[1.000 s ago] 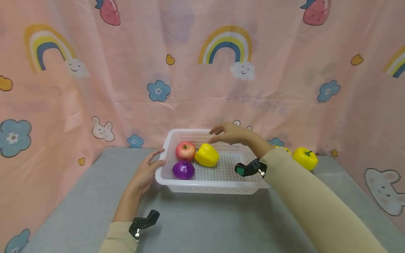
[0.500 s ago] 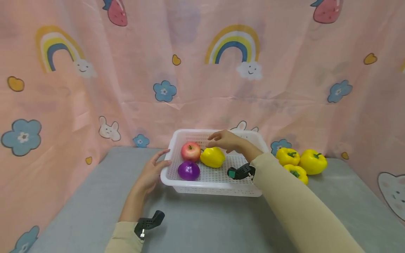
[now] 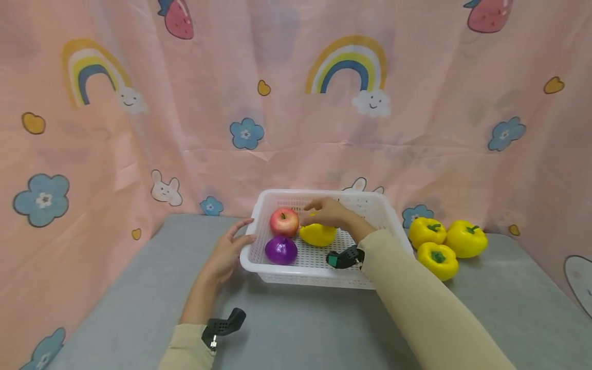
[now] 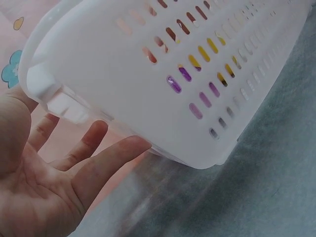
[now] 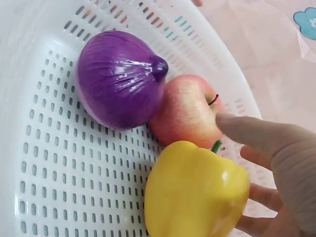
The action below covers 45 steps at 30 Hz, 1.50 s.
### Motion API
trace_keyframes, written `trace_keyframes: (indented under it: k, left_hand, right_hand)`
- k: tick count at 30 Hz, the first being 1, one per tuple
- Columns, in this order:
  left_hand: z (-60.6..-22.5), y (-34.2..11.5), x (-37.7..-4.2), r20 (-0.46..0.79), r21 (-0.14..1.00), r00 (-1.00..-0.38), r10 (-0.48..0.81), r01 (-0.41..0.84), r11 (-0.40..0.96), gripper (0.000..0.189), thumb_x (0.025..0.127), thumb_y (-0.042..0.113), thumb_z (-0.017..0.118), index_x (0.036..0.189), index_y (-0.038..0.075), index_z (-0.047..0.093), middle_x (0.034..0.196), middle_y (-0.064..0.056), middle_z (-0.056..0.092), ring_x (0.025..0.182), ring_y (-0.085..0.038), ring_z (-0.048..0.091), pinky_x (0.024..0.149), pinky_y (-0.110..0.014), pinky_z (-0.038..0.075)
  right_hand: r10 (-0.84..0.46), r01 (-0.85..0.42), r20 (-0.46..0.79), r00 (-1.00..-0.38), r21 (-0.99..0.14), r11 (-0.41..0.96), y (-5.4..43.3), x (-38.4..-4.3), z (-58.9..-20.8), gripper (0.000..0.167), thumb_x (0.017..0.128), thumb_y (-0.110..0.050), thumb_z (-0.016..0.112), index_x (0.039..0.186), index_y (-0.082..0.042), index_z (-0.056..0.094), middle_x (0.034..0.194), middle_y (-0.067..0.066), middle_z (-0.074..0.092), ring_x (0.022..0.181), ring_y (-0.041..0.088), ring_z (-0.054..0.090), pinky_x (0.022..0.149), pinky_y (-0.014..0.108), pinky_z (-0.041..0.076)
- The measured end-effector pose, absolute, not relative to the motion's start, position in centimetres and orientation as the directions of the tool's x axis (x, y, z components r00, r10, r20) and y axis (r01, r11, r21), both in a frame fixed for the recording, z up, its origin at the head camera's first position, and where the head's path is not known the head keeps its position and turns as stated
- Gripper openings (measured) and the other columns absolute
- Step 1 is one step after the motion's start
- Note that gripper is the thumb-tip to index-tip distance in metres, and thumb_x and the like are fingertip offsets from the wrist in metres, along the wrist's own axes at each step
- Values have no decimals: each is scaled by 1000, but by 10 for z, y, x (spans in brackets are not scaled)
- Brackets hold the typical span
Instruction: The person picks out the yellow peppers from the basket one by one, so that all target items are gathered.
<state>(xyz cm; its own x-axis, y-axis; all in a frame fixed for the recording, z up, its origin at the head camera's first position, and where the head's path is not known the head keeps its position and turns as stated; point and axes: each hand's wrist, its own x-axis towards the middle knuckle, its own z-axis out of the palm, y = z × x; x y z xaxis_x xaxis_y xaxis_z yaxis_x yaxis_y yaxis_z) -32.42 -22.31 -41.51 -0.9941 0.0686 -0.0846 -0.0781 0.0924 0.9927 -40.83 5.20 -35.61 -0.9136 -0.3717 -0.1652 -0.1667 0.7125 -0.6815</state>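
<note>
A white plastic basket [image 3: 305,269] on the grey table holds a red apple [image 3: 284,222], a purple onion [image 3: 281,251] and a yellow bell pepper [image 3: 318,235]. My left hand [image 3: 226,254] holds the basket's left end, thumb and index finger over the rim, other fingers [image 4: 91,138] against the outer wall below it. Over the pepper is my right hand [image 3: 334,213], its fingers spread. In the right wrist view, its thumb overlaps the apple [image 5: 185,111] and the other fingers reach behind the pepper [image 5: 195,190]. The onion [image 5: 121,81] lies against the apple.
Three more yellow bell peppers [image 3: 466,239] sit in a group on the table, right of the basket. A pink printed curtain [image 3: 296,159] hangs behind the table [image 3: 296,329] and at its sides.
My right hand has come down and closer over the yellow bell pepper in the basket. The view has turned slightly left, and the peppers at right show fully. My left hand stays at the rim.
</note>
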Motion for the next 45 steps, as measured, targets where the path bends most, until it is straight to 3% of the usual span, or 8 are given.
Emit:
trace_keyframes:
  k: [7, 21, 32, 40, 45]
  left_hand:
    - [-414, -216, -324, -81, 993, -994, 79, -74, 95, 51, 101, 25, 59, 149, 31, 42, 147, -17, 55, 117, -34, 68, 86, -42, 62]
    - [-413, -215, -323, -71, 994, -993, 96, -62, 89, 54, 101, 26, 59, 152, 27, 40, 149, -20, 53, 123, -37, 64, 89, -42, 62]
    - [-413, -220, -323, -75, 993, -993, 86, -67, 96, 54, 102, 27, 58, 153, 28, 39, 149, -21, 53, 123, -38, 63, 88, -40, 62]
    - [-412, -223, -319, -81, 993, -991, 107, -71, 97, 55, 103, 25, 56, 154, 25, 35, 149, -22, 52, 113, -25, 67, 86, -35, 61]
    - [-411, -224, -319, -70, 995, -989, 131, -59, 81, 57, 104, 25, 56, 156, 23, 32, 150, -26, 50, 114, -27, 67, 84, -33, 61]
  right_hand:
    - [-355, -206, -131, -926, -612, 764, 58, -407, -364, 63, 82, -26, 83, 139, -12, 61, 146, 16, 56, 131, 37, 51, 116, 57, 40]
    - [-359, -249, -55, -932, -623, 742, 73, -405, -353, 61, 83, -21, 82, 139, -11, 61, 143, 17, 58, 118, 34, 56, 106, 46, 51]
    - [-453, -367, 18, -892, -614, 699, 85, -393, -322, 60, 81, -23, 84, 136, -12, 63, 142, 15, 57, 114, 32, 57, 98, 42, 56]
    - [-480, -420, 94, -872, -648, 636, 101, -375, -305, 60, 79, -23, 85, 133, -14, 64, 131, 14, 62, 107, 30, 62, 90, 35, 60]
    - [-420, -433, 204, -884, -695, 574, 117, -362, -301, 66, 76, -21, 87, 132, -12, 54, 134, 14, 58, 109, 33, 65, 88, 38, 61]
